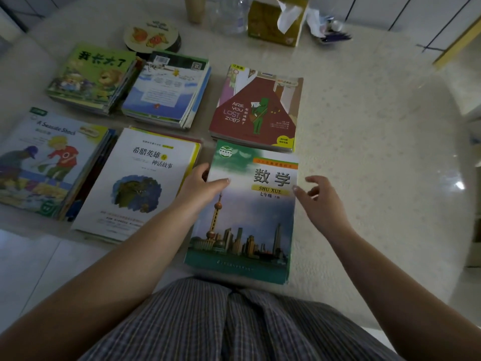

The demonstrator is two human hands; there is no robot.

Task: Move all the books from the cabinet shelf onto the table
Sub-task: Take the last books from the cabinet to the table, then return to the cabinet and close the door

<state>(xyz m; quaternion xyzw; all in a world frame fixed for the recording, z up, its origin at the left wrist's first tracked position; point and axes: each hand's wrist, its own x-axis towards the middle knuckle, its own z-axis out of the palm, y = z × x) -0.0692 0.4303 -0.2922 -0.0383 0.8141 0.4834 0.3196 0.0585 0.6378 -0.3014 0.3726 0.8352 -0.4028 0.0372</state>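
Several piles of books lie on the pale speckled table [369,131]. Nearest me is a green maths textbook [244,220] with a city skyline on its cover, lying on top of a thin pile. My left hand [201,185] grips its upper left edge, thumb on the cover. My right hand [321,201] hovers at its right edge with fingers loosely curled and holds nothing; the thumb tip is at the edge. Behind it sits a brown "Are You Lost, Zob?" pile [260,110]. To the left are a white book [140,183], a seaside book [46,162], a green picture book [91,74] and a blue-white pile [166,95].
At the table's far side stand a round tin [152,35], a cardboard tube [194,9], a clear plastic bottle [231,14], a yellow tissue box [276,22] and some pens [334,36]. Bare tabletop stretches to the right of the books. The cabinet is out of view.
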